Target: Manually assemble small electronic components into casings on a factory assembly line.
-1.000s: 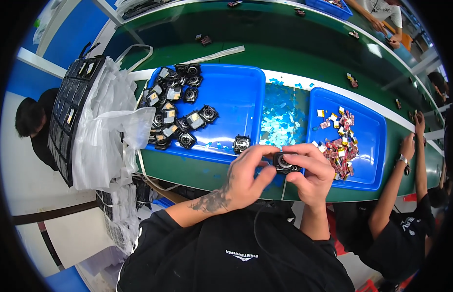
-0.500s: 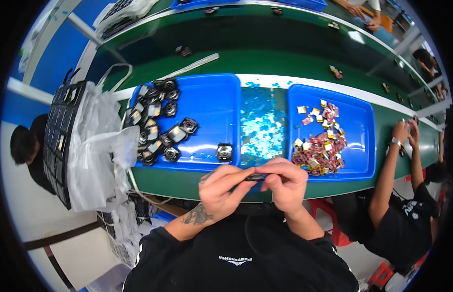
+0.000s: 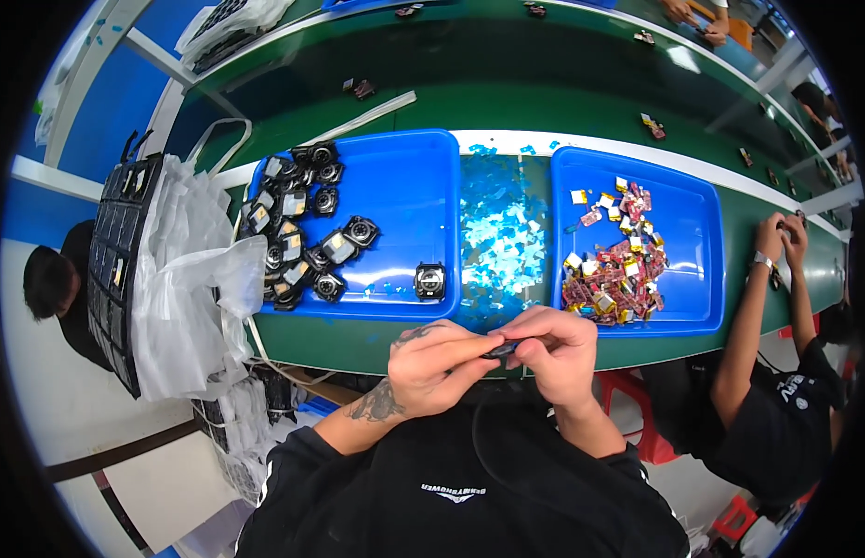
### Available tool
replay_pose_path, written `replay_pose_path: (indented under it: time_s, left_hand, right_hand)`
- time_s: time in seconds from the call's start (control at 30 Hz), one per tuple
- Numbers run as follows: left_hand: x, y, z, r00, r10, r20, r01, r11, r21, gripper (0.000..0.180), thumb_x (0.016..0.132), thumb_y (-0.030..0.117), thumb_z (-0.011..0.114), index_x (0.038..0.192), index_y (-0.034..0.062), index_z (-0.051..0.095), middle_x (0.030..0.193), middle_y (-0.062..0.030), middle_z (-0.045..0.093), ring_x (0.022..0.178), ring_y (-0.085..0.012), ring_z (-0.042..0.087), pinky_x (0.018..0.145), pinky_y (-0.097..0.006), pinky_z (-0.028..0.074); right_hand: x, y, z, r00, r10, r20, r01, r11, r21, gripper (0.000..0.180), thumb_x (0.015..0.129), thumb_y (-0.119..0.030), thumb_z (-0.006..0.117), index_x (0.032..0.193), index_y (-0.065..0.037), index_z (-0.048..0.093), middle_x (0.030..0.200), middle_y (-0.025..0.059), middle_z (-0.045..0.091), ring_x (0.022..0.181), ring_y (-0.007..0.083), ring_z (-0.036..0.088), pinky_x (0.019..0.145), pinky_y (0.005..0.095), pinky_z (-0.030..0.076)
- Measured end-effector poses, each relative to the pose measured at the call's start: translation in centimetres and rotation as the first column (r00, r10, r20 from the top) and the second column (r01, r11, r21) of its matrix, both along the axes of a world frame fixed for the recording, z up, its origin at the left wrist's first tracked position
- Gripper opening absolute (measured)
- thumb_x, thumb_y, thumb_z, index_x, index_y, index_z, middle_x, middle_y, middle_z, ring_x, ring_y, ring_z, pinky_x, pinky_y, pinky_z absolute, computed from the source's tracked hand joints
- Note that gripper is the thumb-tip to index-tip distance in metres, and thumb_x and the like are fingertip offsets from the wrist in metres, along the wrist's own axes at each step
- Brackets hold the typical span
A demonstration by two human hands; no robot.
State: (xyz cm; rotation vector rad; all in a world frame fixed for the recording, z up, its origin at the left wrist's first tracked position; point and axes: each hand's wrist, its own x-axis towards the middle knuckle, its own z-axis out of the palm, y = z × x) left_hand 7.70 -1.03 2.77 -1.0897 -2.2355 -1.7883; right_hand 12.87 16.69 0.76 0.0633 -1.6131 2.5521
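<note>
Both hands meet in front of my chest, just over the near edge of the green bench. Between the fingertips is a small black part (image 3: pixel 499 352), seen edge-on and largely covered by fingers. My left hand (image 3: pixel 439 365) pinches it from the left, and my right hand (image 3: pixel 559 358) has thumb and fingers closed on its other side. Beyond the left hand, a blue tray (image 3: pixel 395 200) holds black watch cases (image 3: pixel 339 246) heaped at its left, with a single watch case (image 3: pixel 430 281) in its near right corner. A second blue tray (image 3: pixel 688 270) holds small red circuit boards with silver-and-yellow cells (image 3: pixel 614 279).
Shiny blue film pieces (image 3: pixel 502 232) cover the bench between the trays. Stacked black trays in clear plastic (image 3: pixel 186 270) stand at left. Behind a white rail, a green conveyor (image 3: pixel 507 112) carries scattered parts. A co-worker's forearms (image 3: pixel 746 316) reach over the bench at right.
The view has tilted slightly, so the trays appear higher. My hands have shifted a little right with the black part still between them. Parts on the conveyor have moved slightly right.
</note>
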Motion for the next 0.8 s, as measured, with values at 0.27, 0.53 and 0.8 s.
replay_pose_path:
  time_s: [0.27, 0.53, 0.8]
  left_hand:
    - [-0.3, 1.5, -0.6, 0.984, 0.034, 0.174, -0.03, 0.999, -0.029, 0.029, 0.083, -0.001, 0.07, 0.112, -0.004, 0.067, 0.101, -0.012, 0.061, 0.092, -0.0178, 0.061, 0.078, -0.028, 0.049]
    - [-3.2, 1.7, -1.5, 0.356, -0.337, 0.871, -0.285, 0.849, 0.445, 0.018, 0.1, 0.01, 0.052, 0.111, -0.0029, 0.058, 0.104, -0.015, 0.067, 0.087, -0.0231, 0.07, 0.074, -0.029, 0.059]
    - [-3.4, 1.6, -1.3, 0.479, -0.229, 0.848, -0.287, 0.871, 0.398, 0.013, 0.095, 0.005, 0.06, 0.107, 0.0009, 0.056, 0.103, -0.0136, 0.067, 0.089, -0.0217, 0.07, 0.07, -0.027, 0.059]
  right_hand:
    - [0.4, -0.9, 0.1, 0.963, -0.019, 0.267, 0.064, 0.985, -0.159, 0.022, 0.098, -0.016, 0.058, 0.107, 0.005, 0.06, 0.087, 0.01, 0.066, 0.063, 0.0145, 0.064, 0.058, 0.0257, 0.057]
    - [-7.0, 10.2, 2.9, 0.978, -0.129, -0.162, 0.162, -0.013, 0.987, 0.015, 0.077, -0.004, 0.072, 0.091, -0.002, 0.066, 0.093, 0.0129, 0.062, 0.095, 0.0324, 0.059, 0.081, 0.0432, 0.049]
    - [-9.4, 11.8, 1.1, 0.999, 0.02, -0.03, 0.031, -0.038, 0.999, 0.014, 0.077, -0.004, 0.071, 0.09, -0.003, 0.064, 0.084, 0.0121, 0.062, 0.087, 0.0342, 0.06, 0.077, 0.0429, 0.049]
